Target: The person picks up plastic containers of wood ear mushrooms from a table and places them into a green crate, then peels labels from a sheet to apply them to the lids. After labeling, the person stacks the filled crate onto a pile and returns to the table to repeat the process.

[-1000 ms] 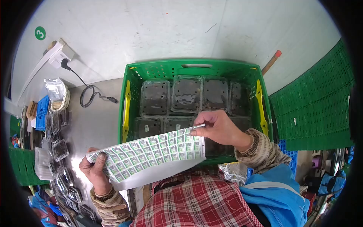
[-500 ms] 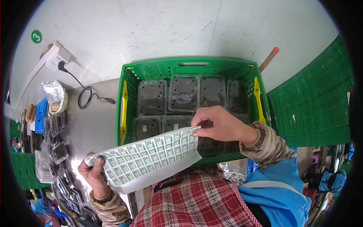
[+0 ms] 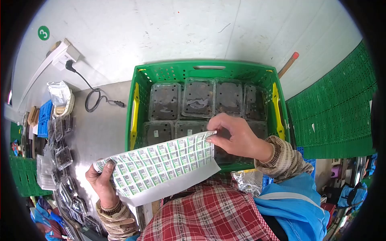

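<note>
We find the sheet of labels (image 3: pixel 161 164) at the near centre of the view, stretched between both hands just in front of the plaid shirt (image 3: pixel 209 217). It is printed with rows of small green-and-white stickers, and a plain white margin runs along its near edge. The sheet slopes from the near left up to the far right, where its corner overlaps the near rim of the green crate (image 3: pixel 209 67). The right hand (image 3: pixel 237 136) closes on that far right corner. Its thumb and forefinger are pinched narrowly together on the edge of the sheet, and the remaining fingers (image 3: pixel 225 119) curl loosely above. Its wrist is bent inward, and the knitted sleeve comes in from the right. The left hand (image 3: pixel 100 180) grips the near left end of the sheet. Here the thumb presses down on the printed face while the fingers wrap underneath, with the forearm rising from below. We cannot tell whether a single label is lifted at the pinch. Inside the crate, clear lidded punnets (image 3: pixel 199 98) with dark contents sit side by side in rows, and yellow handles (image 3: pixel 134 116) line both side walls. The crate rests on a metal table (image 3: pixel 100 132). On the left, a black cable (image 3: pixel 94 98) runs to a wall socket (image 3: pixel 66 54), and empty clear punnets (image 3: pixel 60 156) lie stacked at the left edge. Flat green crate panels (image 3: pixel 333 116) stand to the right.
</note>
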